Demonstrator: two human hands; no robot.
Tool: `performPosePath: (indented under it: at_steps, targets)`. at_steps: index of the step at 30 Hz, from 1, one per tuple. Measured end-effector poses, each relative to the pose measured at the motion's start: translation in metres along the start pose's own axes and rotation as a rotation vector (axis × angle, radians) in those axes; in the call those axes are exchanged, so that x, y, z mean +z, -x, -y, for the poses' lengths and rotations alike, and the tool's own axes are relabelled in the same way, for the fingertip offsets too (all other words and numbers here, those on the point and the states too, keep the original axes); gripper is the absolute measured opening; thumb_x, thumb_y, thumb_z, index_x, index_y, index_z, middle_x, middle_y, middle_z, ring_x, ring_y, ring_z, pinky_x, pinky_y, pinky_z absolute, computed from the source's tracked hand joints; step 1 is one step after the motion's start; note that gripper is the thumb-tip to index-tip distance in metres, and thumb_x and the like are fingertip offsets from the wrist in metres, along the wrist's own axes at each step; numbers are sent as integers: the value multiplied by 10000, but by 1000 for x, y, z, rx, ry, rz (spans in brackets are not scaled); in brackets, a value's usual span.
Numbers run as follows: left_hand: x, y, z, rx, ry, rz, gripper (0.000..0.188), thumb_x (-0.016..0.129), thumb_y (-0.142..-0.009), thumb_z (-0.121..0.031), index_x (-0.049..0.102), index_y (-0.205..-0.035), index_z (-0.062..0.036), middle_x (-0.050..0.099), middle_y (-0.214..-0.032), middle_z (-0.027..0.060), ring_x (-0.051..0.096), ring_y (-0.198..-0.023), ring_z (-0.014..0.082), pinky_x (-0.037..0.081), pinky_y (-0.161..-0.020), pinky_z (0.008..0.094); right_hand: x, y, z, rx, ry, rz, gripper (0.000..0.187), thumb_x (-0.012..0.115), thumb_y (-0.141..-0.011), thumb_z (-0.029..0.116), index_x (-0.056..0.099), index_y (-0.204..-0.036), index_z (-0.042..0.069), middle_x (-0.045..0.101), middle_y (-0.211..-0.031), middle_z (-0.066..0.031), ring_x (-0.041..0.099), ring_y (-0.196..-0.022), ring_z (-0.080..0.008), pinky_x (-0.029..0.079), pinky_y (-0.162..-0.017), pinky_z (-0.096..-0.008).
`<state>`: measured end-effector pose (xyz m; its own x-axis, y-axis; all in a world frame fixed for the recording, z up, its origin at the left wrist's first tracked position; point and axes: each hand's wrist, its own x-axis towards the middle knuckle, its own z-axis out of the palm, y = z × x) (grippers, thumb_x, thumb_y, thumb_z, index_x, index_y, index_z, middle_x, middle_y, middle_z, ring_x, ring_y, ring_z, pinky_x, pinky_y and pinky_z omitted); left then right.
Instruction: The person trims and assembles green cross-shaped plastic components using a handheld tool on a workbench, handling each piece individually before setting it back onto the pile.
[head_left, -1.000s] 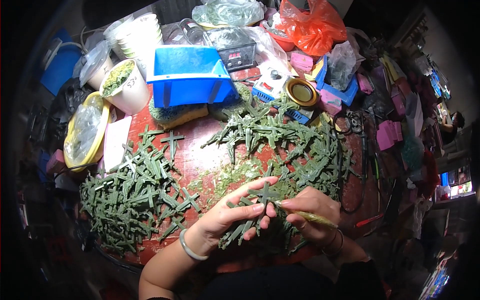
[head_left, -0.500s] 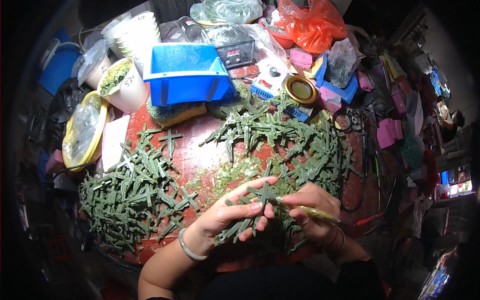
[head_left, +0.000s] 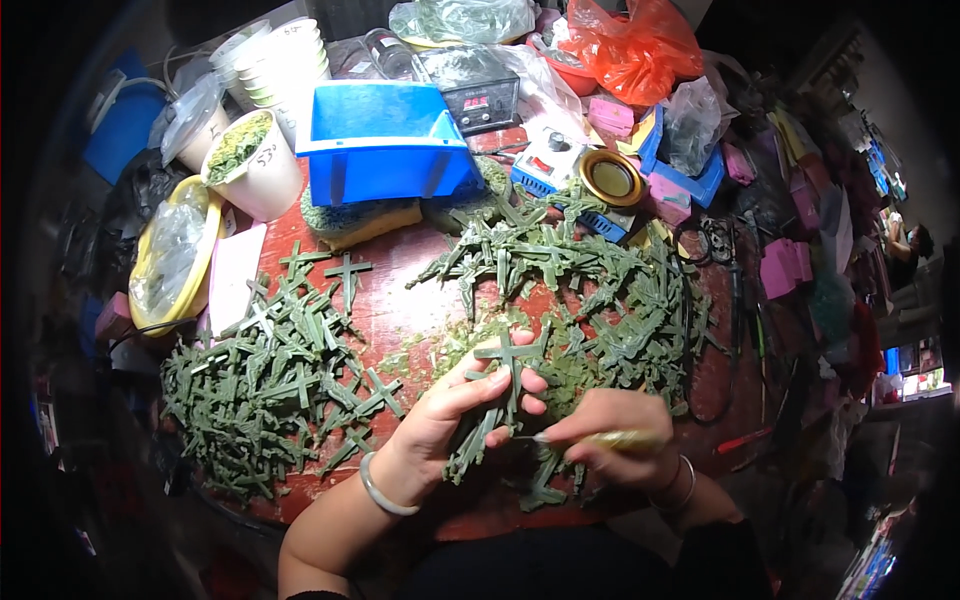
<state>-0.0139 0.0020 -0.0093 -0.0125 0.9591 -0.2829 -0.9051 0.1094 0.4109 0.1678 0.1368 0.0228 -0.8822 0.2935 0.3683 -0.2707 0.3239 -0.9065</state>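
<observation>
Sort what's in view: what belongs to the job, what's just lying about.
Belongs:
- Green cross-shaped piece, in the left hand
- Slim yellowish-handled tool, in the right hand
- Heaped green crosses, probably

Apparently lying about:
- Open blue plastic bin
- Orange-red plastic bag
- White plastic bucket

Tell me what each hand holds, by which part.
Left hand: green crosses, the top one by its upright. Right hand: slim tool by its yellowish handle.

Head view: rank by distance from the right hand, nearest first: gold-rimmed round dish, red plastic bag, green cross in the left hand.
1. Green cross: in the left hand, left of the right hand.
2. Gold-rimmed round dish: ahead.
3. Red plastic bag: ahead, beyond the dish.
</observation>
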Motion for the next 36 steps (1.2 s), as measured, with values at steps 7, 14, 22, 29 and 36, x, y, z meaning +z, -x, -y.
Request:
performPosePath:
  at_steps: [7, 14, 22, 29, 36]
  targets:
    - [5, 1, 0, -13, -36, -36, 198, 535, -1010, -281, 493, -1066, -96, 577, -923, 83, 603, -758, 144, 384, -444, 190, -11, -4, -22, 315, 382, -529, 176, 677, -907, 118, 651, -1065, 47, 673, -802, -82, 605, -593, -151, 495, -547, -285]
    - [2, 3, -1, -40, -105, -126, 144, 594, -976, -227, 526, -1006, -104, 572, -842, 41, 575, -691, 100, 357, -436, 183, -6, -10, -25, 111, 982, -135, 264, 711, -774, 33, 626, -1020, 74, 586, -874, -93, 541, -838, -297, 475, -750, -370]
    - [4, 3, -3, -28, -233, -120, 142, 627, -952, -212, 555, -1017, -107, 561, -824, 11, 560, -689, 82, 352, -455, 182, -12, -2, -28, 219, 803, -127, 359, 768, -701, 17, 590, -1011, 53, 616, -956, -101, 543, -880, -310, 454, -753, -373]
    - [6, 1, -3, -53, -247, -111, 122, 632, -943, -183, 568, -1013, -107, 619, -909, 53, 570, -726, 80, 381, -471, 180, -5, -11, -25, 129, 879, -118, 401, 831, -667, 110, 593, -988, 80, 629, -957, -66, 527, -953, -306, 440, -854, -396]
    - [7, 1, -5, -54, -304, -123, 121, 634, -941, -182, 575, -1015, -107, 634, -938, 61, 572, -726, 80, 378, -471, 176, -6, -10, -29, 90, 850, -151, 256, 731, -718, 21, 590, -925, 74, 567, -850, -74, 524, -934, -293, 431, -827, -394]
